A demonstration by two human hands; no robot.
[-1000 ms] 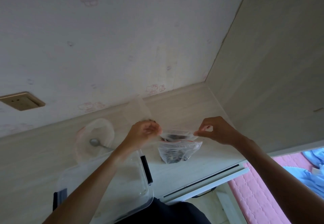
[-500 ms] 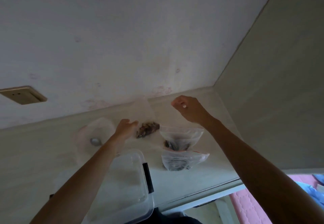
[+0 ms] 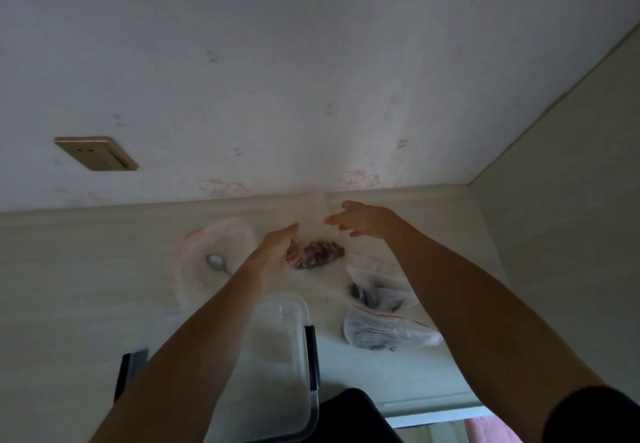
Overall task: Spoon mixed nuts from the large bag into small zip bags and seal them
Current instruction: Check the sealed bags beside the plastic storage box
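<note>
The large clear bag (image 3: 313, 215) stands near the back wall, with mixed nuts (image 3: 320, 252) heaped in its bottom. My left hand (image 3: 278, 246) grips the bag's lower left side, its fingertips showing pink through the plastic beside the nuts. My right hand (image 3: 360, 222) hovers at the bag's upper right edge with fingers spread and holds nothing. Two small zip bags with nuts inside lie on the desk to the right, one (image 3: 379, 290) behind the other (image 3: 389, 335). A metal spoon (image 3: 216, 262) rests in a clear round dish (image 3: 194, 269) to the left.
A clear lidded plastic box (image 3: 280, 356) with black clasps sits at the desk's near edge under my left forearm. A wall socket (image 3: 95, 153) is at the left of the back wall. A pale side panel (image 3: 554, 234) closes the desk on the right.
Both hands let go of the small zip bag, which now lies on the desk. They moved back to the large bag; the right hand opened and swung left.
</note>
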